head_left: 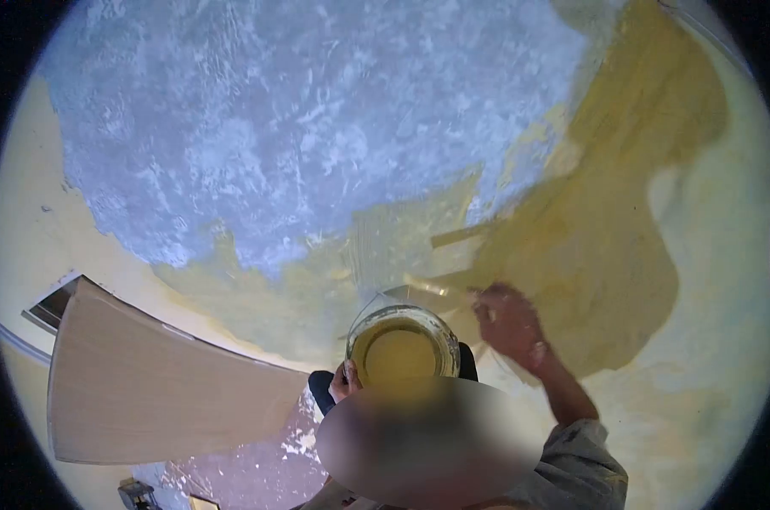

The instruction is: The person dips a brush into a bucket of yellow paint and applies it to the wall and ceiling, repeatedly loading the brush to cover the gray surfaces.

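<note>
1. I see a wall [223,127], its blue-grey area partly edged by yellow coating, with a broad shadow [597,263] on the right.
2. A brown panel [172,382] stands at lower left.
3. The bucket [443,331], holding yellow paste [398,353], sits low, near the view's middle.
4. My right hand [511,327] is curled narrow around the scraper's end.
5. The scraper [427,293] lies just above the bucket's rim in view.
6. My left hand [344,382] grips the bucket's left side.
</note>
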Demonstrator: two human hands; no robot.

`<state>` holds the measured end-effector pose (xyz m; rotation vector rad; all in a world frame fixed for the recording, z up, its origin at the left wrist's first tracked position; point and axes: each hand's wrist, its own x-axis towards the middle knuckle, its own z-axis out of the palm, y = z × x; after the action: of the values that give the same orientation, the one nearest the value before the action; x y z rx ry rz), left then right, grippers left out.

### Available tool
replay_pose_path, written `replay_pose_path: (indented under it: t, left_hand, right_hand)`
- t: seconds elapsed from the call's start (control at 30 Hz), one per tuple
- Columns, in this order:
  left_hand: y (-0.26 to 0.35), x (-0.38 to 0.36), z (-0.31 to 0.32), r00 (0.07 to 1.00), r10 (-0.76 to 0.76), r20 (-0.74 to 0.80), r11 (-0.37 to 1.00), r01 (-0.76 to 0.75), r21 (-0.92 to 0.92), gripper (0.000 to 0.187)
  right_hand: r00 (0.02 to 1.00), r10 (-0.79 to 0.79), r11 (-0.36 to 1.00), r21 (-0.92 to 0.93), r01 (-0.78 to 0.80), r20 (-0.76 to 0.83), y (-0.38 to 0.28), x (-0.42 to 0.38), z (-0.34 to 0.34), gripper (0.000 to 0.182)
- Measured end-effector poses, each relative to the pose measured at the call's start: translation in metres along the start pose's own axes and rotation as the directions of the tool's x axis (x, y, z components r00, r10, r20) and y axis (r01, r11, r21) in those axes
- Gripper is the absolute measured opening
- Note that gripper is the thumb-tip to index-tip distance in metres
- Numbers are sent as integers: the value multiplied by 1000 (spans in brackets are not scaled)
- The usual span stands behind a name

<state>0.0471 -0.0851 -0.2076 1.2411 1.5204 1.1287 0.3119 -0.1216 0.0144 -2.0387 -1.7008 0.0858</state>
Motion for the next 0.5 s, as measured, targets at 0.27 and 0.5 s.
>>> replay_pose_path:
  t: [0.27,0.5]
  left_hand:
    - [-9,-1,-1,998,59,18,997,-58,-47,46]
    - [6,-4,2,999,49,-2,993,-49,-110,42]
  right_hand:
    - [901,-372,625,-778,67,-222,-86,77,-187,14]
    - [585,-701,383,-907,-175,-409,-153,78,-264,28]
